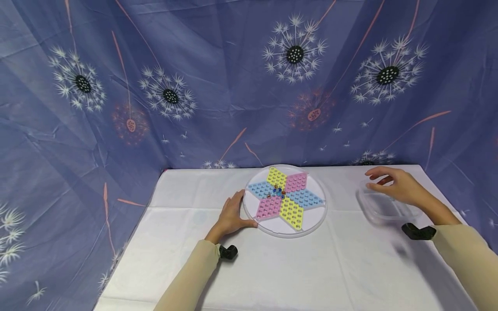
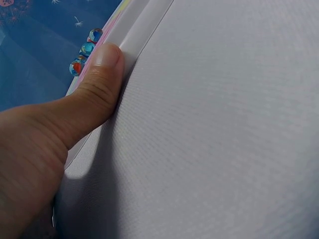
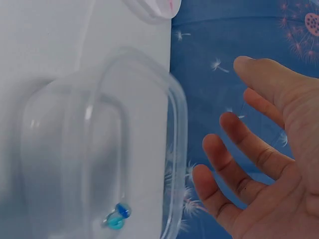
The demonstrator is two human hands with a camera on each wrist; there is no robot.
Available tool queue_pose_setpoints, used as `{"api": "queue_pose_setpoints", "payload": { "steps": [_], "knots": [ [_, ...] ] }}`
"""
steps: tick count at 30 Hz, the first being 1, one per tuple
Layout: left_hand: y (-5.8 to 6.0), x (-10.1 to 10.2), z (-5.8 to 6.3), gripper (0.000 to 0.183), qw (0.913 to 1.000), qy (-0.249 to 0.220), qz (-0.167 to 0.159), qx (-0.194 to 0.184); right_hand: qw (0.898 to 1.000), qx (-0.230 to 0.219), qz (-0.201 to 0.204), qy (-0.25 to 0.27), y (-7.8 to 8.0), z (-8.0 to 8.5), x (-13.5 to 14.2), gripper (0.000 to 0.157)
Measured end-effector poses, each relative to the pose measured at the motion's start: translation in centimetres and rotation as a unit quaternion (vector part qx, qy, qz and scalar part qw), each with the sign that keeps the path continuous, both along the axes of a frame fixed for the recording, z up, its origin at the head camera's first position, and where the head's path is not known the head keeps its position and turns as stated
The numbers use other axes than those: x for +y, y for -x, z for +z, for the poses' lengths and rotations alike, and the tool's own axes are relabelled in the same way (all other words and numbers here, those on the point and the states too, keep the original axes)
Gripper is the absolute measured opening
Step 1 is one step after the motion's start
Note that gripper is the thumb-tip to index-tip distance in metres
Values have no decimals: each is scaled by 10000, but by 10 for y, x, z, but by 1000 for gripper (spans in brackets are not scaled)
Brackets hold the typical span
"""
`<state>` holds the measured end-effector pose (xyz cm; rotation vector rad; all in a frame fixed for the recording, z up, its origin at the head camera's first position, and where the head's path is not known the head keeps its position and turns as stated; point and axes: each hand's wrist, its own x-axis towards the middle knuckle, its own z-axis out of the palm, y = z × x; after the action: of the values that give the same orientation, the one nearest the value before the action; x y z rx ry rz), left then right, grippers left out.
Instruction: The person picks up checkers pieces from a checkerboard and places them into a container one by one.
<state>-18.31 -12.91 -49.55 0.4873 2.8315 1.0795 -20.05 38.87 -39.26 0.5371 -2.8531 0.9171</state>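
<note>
A round white Chinese checkers board (image 1: 314, 221) with a star of yellow, pink and blue points lies on the table. Several glass marbles (image 1: 279, 193) sit in holes around its centre. My left hand (image 1: 230, 218) rests against the board's left edge, fingers and thumb spread; in the left wrist view the thumb (image 2: 102, 74) touches the rim. Over at the right, my right hand (image 1: 400, 186) hovers above a clear plastic container (image 1: 367, 210), its fingers loosely bent and holding nothing. A few blue marbles (image 3: 117, 219) lie inside that container in the right wrist view.
A white cloth (image 1: 272, 268) covers the table. Behind and to the left hangs a blue curtain (image 1: 225, 86) with dandelion prints, close to the table's back edge. The container stands to the right of the board, with a stretch of cloth between them.
</note>
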Motion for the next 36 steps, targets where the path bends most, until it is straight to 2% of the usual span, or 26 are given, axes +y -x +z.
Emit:
{"api": "queue_pose_setpoints", "payload": {
  "steps": [8,15,25,30,36],
  "knots": [
    [1,0,-1,122,9999,-99,4,74,9993,-294,8,-224,9,15,-18,39],
    [2,-1,-3,117,9986,-516,6,147,9994,-260,100,-228,15,26,-35,37],
    [-1,-7,-5,104,9964,-745,392,-104,9988,-305,303,-242,26,39,-63,40],
    [-2,-7,-4,99,9961,-738,470,-122,9986,-314,426,-83,31,41,-77,40],
    [-3,-5,-3,95,9952,-781,548,-232,9978,-288,596,79,40,37,-96,40]
  ]
}}
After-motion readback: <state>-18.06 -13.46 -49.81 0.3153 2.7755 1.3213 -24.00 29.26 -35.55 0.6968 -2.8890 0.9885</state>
